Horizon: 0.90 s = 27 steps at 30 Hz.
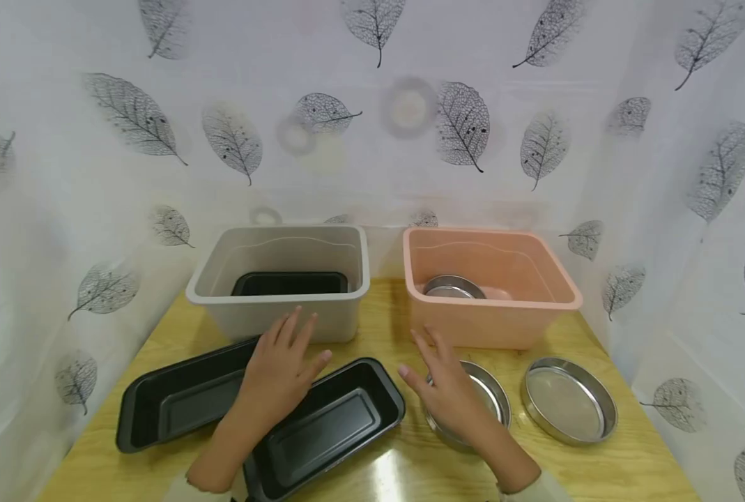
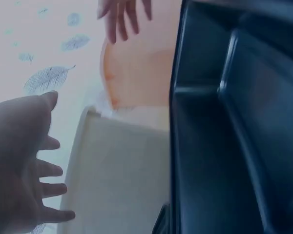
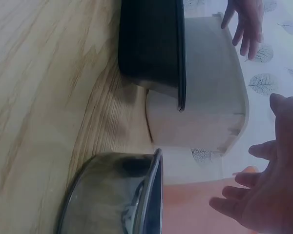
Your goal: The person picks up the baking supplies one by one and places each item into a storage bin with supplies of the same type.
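Note:
My left hand hovers with fingers spread over two black loaf pans, holding nothing. One loaf pan lies at the left; the other loaf pan lies nearer the middle, partly hidden by the forearm. My right hand is held above a round metal cake pan, its fingers extended and nothing in them. Another round cake pan sits to the right. In the right wrist view, the hand is apart from the round pan below it.
Behind the left hand stands a grey bin with a black loaf pan inside. Beside it a pink bin contains a round metal pan. Leaf-patterned white sheeting encloses the wooden table at the back and sides.

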Each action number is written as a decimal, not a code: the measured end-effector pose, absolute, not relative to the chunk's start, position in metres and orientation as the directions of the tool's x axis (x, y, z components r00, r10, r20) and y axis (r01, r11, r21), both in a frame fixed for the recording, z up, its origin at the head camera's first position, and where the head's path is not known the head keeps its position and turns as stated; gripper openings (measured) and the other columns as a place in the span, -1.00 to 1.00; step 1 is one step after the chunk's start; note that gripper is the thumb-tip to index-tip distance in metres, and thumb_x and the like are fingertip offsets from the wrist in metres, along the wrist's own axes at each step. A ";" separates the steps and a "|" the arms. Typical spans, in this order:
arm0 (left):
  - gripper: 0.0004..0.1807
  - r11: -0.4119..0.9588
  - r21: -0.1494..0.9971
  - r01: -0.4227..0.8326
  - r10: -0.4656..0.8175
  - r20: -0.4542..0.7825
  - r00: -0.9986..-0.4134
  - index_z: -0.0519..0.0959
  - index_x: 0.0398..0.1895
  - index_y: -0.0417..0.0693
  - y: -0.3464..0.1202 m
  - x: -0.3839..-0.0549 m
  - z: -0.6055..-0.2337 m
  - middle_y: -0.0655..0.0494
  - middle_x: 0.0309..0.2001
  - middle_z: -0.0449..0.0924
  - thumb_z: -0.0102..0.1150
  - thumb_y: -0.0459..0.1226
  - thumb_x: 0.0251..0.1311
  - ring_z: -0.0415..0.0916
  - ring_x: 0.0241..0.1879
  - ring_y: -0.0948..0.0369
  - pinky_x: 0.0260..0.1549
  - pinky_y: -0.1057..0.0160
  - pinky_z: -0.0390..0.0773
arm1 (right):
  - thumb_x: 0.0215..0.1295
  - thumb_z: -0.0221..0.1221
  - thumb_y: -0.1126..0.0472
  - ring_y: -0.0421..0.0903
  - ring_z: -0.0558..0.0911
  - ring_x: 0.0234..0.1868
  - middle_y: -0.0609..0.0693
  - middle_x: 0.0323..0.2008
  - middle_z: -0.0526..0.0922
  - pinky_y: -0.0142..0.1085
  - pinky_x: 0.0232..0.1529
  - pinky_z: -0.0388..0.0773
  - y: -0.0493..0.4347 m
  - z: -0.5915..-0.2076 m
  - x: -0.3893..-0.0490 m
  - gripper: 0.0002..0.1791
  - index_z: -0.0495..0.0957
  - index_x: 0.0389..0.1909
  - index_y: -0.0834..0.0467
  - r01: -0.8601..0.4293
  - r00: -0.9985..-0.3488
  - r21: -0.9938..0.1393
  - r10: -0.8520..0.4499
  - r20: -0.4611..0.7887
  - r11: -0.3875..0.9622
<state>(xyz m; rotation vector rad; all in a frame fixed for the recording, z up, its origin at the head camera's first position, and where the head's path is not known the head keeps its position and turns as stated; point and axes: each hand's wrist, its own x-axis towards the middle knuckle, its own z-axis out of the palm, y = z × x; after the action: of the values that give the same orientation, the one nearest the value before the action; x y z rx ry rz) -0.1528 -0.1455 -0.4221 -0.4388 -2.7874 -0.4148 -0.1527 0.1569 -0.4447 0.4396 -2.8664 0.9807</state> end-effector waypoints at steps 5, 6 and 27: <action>-0.29 0.882 0.318 0.346 0.195 0.422 -0.885 0.23 0.54 -0.08 -0.170 -0.156 -0.415 -0.18 0.52 0.18 -0.02 0.10 0.49 0.21 0.44 -0.19 0.34 -0.27 0.31 | 0.47 0.02 -0.30 0.23 0.04 0.57 0.03 0.61 -0.02 0.39 0.38 0.14 0.152 -0.445 -0.156 -0.27 0.09 0.57 -0.28 -0.234 -0.959 -0.766 -0.274 0.079 0.598; -0.30 0.877 0.337 0.343 0.180 0.432 -0.884 0.24 0.54 -0.07 -0.175 -0.157 -0.413 -0.18 0.52 0.19 -0.01 0.08 0.49 0.22 0.43 -0.19 0.31 -0.28 0.33 | 0.48 0.03 -0.26 0.24 0.09 0.55 0.04 0.60 0.01 0.36 0.39 0.16 0.151 -0.446 -0.157 -0.29 0.11 0.57 -0.26 -0.229 -0.956 -0.790 -0.286 0.071 0.569; -0.37 0.672 0.657 0.342 -0.040 0.493 -0.869 0.21 0.52 -0.21 -0.299 -0.214 -0.409 -0.40 0.46 0.18 0.07 -0.25 0.47 0.06 0.43 -0.38 0.35 -0.44 0.03 | 0.47 0.11 -0.16 0.13 0.39 0.42 0.10 0.46 0.36 0.04 0.40 0.31 0.122 -0.468 -0.173 -0.33 0.30 0.51 -0.04 -0.005 -0.906 -0.942 -0.401 -0.137 0.334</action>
<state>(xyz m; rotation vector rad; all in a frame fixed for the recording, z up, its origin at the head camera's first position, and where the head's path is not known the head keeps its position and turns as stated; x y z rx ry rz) -0.2135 -0.2988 -0.4091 -0.2336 -2.4118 -1.0828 -0.1733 0.1221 -0.4675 0.4519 -2.8318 1.9980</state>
